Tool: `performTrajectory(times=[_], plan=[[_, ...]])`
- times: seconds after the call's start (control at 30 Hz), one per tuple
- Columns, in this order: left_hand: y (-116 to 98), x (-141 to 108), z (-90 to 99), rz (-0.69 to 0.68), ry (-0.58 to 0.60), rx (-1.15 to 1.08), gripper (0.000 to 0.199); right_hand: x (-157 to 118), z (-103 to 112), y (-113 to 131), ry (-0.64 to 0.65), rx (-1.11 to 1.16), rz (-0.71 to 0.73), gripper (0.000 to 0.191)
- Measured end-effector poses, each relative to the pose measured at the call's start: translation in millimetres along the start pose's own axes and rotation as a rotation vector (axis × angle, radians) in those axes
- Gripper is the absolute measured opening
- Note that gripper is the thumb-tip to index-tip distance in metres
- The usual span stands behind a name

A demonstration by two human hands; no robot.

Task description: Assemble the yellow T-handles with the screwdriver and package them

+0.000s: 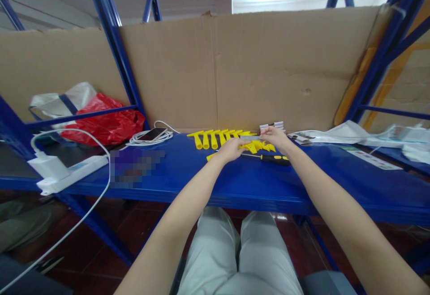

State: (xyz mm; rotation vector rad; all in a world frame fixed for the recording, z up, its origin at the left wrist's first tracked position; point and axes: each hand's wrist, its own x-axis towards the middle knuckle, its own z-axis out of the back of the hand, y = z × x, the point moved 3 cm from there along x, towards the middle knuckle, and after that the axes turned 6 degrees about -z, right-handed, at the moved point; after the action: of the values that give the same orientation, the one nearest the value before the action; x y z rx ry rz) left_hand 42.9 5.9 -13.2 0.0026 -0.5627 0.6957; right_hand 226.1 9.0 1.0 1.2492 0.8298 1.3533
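My left hand [231, 149] and my right hand [274, 136] are closed at opposite ends of a flat silvery strip [250, 138], held level just above the blue shelf. Fingers of both hands partly hide it. Beyond my left hand stand several yellow T-shaped plastic pieces [204, 139] in a row. Smaller yellow pieces [257, 146] lie loose under and between my hands. Closer to me lies a screwdriver [275, 160] with a black and yellow handle, pointing left. A small stack of whitish strips [277, 126] sits behind my right hand.
A coiled white cable [148, 140] with a phone [153, 134] lies to the left, near a white power strip [77, 172] and a red plastic bag [104, 118]. White plastic packaging [349, 133] and a printed sheet [371, 158] lie right. Cardboard [262, 71] walls the back.
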Motion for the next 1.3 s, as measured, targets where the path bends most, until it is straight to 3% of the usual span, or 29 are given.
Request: performTrajectory(times=[0.33,0.7,0.97,1.3], plan=[[4.1,-1.3,1.6,0.032,-0.011,0.079,0.04,-12.8,-9.1,3.4,0.289,-0.235,-0.076,0.014],[-4.1,-3.0,2.8,-0.017,0.032,0.113,0.039,-15.7,-10.9,-1.0,0.336,-0.153,-0.177,0.029],[-1.1,-2.8,2.7,-0.028,-0.034,0.066,0.055,-12.6,-11.2,-2.7,0.367,-0.16,-0.13,0.026],[-8.9,-5.0,5.7,-0.035,0.065,0.143,0.044,-10.2,-9.8,-3.6,0.384,-0.207,-0.064,0.029]])
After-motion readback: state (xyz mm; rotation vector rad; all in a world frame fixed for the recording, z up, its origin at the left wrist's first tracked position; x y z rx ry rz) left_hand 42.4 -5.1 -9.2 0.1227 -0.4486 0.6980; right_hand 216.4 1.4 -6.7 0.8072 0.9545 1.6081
